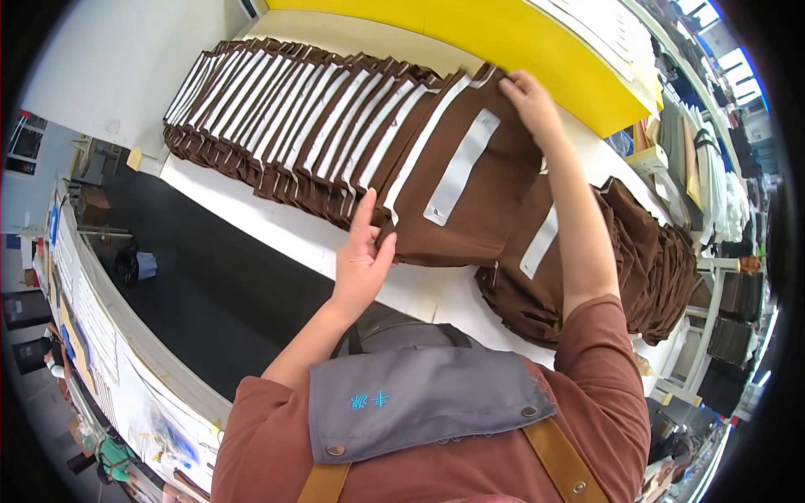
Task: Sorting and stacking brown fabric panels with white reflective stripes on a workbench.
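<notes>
A brown fabric piece (466, 226) with a white edge strip and a pale patch lies at the right end of a long overlapping row of similar pieces (260, 109). My right hand (530, 109) pinches its upper corner. My left hand (362, 260) grips the near lower corner, index finger pointing along the white strip; some fingertips are hidden. To the right, partly under my right forearm, a rumpled pile of brown pieces (654, 277) lies on the white worktable (419, 298).
A yellow raised board (570, 59) runs behind the row. Racks of fabric (696, 159) stand at the right. A dark floor (184, 285) and another long white table (142, 394) are at the left, with a person in green (113, 453) at lower left.
</notes>
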Demonstrator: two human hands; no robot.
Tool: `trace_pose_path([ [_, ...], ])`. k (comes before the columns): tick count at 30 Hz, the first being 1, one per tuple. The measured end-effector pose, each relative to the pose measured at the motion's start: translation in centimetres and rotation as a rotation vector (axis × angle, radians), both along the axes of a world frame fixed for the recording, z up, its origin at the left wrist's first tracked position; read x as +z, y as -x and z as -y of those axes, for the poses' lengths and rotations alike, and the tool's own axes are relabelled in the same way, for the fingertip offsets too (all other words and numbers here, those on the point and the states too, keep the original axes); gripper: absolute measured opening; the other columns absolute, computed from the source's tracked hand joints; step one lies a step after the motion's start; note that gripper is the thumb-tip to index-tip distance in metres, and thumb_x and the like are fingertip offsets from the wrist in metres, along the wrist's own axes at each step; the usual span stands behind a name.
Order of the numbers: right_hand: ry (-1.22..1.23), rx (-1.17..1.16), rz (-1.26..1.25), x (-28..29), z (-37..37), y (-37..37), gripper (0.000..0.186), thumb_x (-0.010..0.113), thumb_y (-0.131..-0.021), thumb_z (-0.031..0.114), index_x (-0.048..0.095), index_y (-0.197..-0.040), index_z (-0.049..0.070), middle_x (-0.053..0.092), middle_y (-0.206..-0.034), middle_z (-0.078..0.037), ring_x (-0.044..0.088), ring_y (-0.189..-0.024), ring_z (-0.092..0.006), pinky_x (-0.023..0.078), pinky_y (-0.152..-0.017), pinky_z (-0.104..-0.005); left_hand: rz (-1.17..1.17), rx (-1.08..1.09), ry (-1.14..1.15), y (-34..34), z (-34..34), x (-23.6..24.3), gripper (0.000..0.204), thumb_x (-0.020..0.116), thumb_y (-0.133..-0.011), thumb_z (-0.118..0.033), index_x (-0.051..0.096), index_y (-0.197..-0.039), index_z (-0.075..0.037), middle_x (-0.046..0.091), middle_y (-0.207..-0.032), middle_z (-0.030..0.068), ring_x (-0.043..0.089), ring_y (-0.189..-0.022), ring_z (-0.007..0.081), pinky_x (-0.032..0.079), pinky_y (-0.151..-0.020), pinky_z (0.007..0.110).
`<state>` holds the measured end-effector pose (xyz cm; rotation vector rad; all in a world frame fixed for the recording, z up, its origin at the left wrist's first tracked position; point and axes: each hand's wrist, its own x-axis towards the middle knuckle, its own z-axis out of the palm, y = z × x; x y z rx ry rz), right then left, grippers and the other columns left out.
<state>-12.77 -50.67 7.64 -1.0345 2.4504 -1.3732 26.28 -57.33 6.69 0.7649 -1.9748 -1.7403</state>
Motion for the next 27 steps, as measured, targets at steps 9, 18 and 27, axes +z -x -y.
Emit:
trace_pose_path([
  [9,-0.04,-0.017,0.12,-4.6,2.8,-0.9,0.027,0.066,-0.093,0.029,0.062,-0.105,0.005,0.065,-0.09,-0.008,0.059,-0.085,-0.0161,0.047,-0.079,-0.0301,0.059,-0.116,0.342,-0.3,2.6,-2.2,0.036,0.064,-0.092,-0.008,0.064,-0.127,-0.015,0.061,-0.084,0.0064,0.062,-0.059,0.0167,0.052,-0.056,0.032],
  [18,-0.083,-0.088,0.09,-5.0,2.7,-0.6,0.032,0.064,-0.094,0.033,0.063,-0.11,0.005,0.069,-0.098,-0.013,0.064,-0.093,-0.0232,0.048,-0.084,-0.0328,0.127,-0.134,0.497,1.1,3.7,-3.9,0.03,0.063,-0.092,-0.01,0.064,-0.122,-0.013,0.061,-0.084,0.0083,0.062,-0.066,0.0277,0.052,-0.057,0.038],
  [27,-0.244,0.012,-0.15,-6.6,3.3,0.3,0.039,0.063,-0.093,0.039,0.064,-0.117,0.009,0.069,-0.11,-0.017,0.065,-0.103,-0.0344,0.05,-0.089,-0.0409,0.214,-0.096,0.774,1.5,3.4,-4.6,0.031,0.061,-0.093,-0.01,0.063,-0.124,-0.014,0.06,-0.085,0.009,0.063,-0.065,0.0291,0.053,-0.058,0.039],
])
